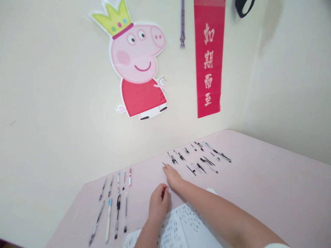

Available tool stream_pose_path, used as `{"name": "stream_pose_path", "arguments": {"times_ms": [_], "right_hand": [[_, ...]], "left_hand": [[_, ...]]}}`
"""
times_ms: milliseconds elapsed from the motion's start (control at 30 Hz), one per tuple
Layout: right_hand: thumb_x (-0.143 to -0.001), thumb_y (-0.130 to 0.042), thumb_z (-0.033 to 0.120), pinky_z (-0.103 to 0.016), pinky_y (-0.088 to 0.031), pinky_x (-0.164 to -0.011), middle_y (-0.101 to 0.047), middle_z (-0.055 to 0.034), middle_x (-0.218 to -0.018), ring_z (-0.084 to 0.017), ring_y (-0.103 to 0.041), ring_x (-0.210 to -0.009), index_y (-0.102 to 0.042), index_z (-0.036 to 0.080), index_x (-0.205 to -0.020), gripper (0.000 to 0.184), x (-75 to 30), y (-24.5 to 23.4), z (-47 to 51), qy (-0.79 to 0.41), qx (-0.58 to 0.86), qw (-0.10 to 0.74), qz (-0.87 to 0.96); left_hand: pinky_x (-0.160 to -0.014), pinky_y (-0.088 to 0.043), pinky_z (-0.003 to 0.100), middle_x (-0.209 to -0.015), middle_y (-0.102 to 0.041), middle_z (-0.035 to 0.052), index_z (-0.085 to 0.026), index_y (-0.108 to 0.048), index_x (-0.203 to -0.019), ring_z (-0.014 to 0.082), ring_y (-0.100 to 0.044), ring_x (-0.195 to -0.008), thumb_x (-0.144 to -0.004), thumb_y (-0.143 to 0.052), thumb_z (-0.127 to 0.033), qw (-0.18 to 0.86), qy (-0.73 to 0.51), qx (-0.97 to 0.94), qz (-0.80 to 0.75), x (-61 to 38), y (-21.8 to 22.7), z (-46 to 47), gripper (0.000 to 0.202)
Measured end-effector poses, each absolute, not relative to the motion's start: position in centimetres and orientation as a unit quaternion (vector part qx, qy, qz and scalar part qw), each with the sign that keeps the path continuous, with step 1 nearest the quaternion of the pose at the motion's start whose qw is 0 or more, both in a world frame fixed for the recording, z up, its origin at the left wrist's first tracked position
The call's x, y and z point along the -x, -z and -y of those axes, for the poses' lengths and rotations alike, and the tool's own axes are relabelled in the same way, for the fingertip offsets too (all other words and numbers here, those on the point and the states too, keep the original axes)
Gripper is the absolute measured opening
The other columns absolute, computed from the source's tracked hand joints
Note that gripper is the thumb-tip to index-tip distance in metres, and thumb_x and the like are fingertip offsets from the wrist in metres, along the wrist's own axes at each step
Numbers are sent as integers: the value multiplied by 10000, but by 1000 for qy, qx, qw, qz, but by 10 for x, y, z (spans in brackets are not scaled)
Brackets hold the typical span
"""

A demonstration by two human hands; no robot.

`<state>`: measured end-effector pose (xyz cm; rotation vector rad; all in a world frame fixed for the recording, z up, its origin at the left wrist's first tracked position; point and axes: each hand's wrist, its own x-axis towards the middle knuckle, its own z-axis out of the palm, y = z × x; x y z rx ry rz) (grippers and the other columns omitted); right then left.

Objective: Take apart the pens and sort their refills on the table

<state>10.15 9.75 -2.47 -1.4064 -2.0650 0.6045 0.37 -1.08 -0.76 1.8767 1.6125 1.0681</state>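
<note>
My right hand [172,176] reaches out across the pink tabletop, its fingers pinched together. A small dark piece [163,163] shows at their tips, too small to name. Nearer to me, my left hand [158,200] is curled closed above the paper; whatever may be in its fingers is hidden. Just beyond the right hand lie taken-apart pen pieces, among them a pen cap [201,168] and a long pen barrel [224,156]. Left of both hands, whole pens lie in two rows, including a black-capped pen [118,215], a blue-capped pen [108,220] and a pink pen [130,177].
Handwritten sheets of paper [172,234] lie under my forearms. The pink table [271,193] meets the wall [64,103] along its far edge. On the wall are a cartoon pig cutout [142,98] and a red banner [209,69].
</note>
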Motion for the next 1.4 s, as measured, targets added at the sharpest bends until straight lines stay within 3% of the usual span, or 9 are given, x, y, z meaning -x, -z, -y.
{"name": "stream_pose_path", "arguments": {"times_ms": [300,567,733,967,1167,1400], "right_hand": [[-824,-259,-3,-353,-201,-1074,-381,-172,-1377,-205,-338,-1283,-510,43,-1230,479,-74,26,-130,-180,607,306,711],[-810,-272,-24,-386,-258,-1044,-437,-217,-1324,-220,-388,-1248,-538,23,-1186,463,-68,31,-149,-157,625,333,688],[-808,-291,-7,-345,-281,-1038,-482,-175,-1300,-196,-407,-1232,-557,54,-1174,457,-67,35,-150,-150,621,349,686],[-737,-349,-31,-336,-285,-1038,-474,-198,-1300,-212,-404,-1233,-550,11,-1174,482,-72,31,-145,-165,599,361,695],[-721,-391,-3,-324,-259,-1062,-482,-149,-1308,-192,-402,-1234,-568,61,-1167,485,-83,17,-123,-183,545,366,732],[-752,-375,44,-316,-322,-1031,-554,-126,-1235,-172,-488,-1161,-614,93,-1099,424,-107,18,-59,-267,476,351,761]], "left_hand": [[-595,-359,257,-652,-570,-6,-191,-530,-791,149,-531,-618,-836,-362,-298,243,-382,-671,-588,-3,10,7,205],[-576,-356,251,-633,-572,-6,-198,-530,-743,145,-528,-603,-822,-375,-268,243,-374,-670,-593,-4,7,8,187],[-586,-357,255,-642,-566,-3,-195,-528,-735,148,-529,-621,-821,-377,-263,243,-368,-675,-592,-4,8,8,187],[-583,-358,253,-635,-556,-7,-191,-533,-749,145,-519,-606,-821,-372,-269,239,-373,-676,-589,-3,10,7,193],[-568,-354,248,-624,-561,-11,-191,-535,-742,139,-510,-588,-818,-378,-263,248,-377,-670,-589,-3,9,7,188],[-627,-388,259,-697,-612,7,-184,-571,-787,149,-545,-651,-801,-400,-230,270,-388,-676,-566,0,12,6,178]]}}
